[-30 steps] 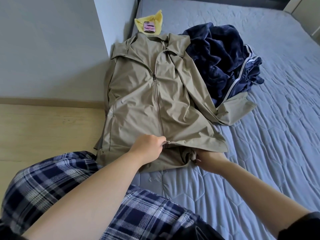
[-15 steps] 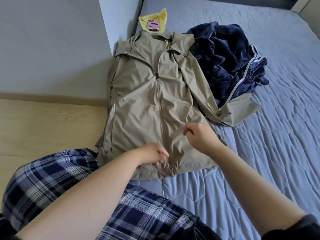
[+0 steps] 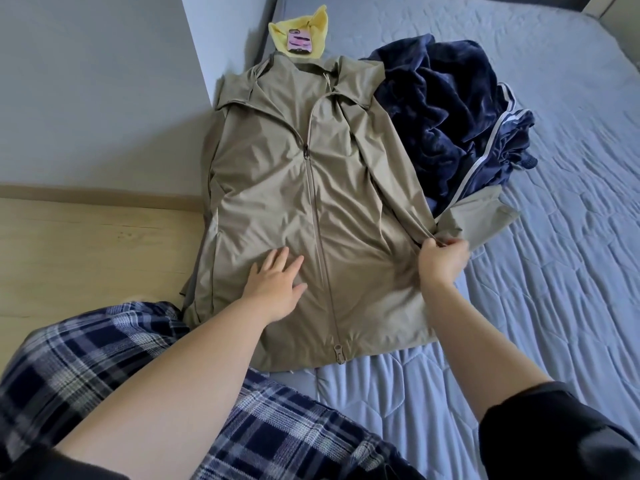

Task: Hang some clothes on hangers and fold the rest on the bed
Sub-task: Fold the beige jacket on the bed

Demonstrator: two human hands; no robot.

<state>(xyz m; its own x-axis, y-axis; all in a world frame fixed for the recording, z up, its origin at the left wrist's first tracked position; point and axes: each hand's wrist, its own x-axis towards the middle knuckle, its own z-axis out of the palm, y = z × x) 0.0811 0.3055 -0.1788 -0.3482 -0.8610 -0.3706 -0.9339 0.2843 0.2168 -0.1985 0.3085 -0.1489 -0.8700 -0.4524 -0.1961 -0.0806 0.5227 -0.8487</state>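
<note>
The bed (image 3: 561,306), covered in a quilted grey-blue spread, fills the view from 12 o'clock round to 5 o'clock. A pale wooden floor (image 3: 86,244) lies at 9 o'clock, under a grey wall (image 3: 86,91).

The khaki jacket (image 3: 277,202) lies front up along the bed's left edge. It is zipped most of the way, with its collar toward 12 o'clock and its hem toward 6 o'clock. Its left side hangs slightly over the edge of the mattress. Its right sleeve (image 3: 481,216) runs out toward 3 o'clock, with the cuff end lying on the spread.

A heap of navy fleece clothes (image 3: 436,109) with white stripes sits at 1 o'clock from the jacket, touching its shoulder and sleeve.

A leg in blue plaid trousers (image 3: 145,362) crosses the view at 7 o'clock, just beside the hem.

The left grip (image 3: 273,285) is released. Its palm lies flat with the fingers spread on the jacket's lower front, left of the zip. The right grip (image 3: 443,259) is at 3 o'clock from it and pinches the sleeve fabric where it meets the jacket's side.

A yellow cloth (image 3: 322,20) lies at 12 o'clock, just past the collar. A pink-cased phone (image 3: 299,43) rests on it.

The zip pull (image 3: 338,355) hangs at the hem, at 6 o'clock.
</note>
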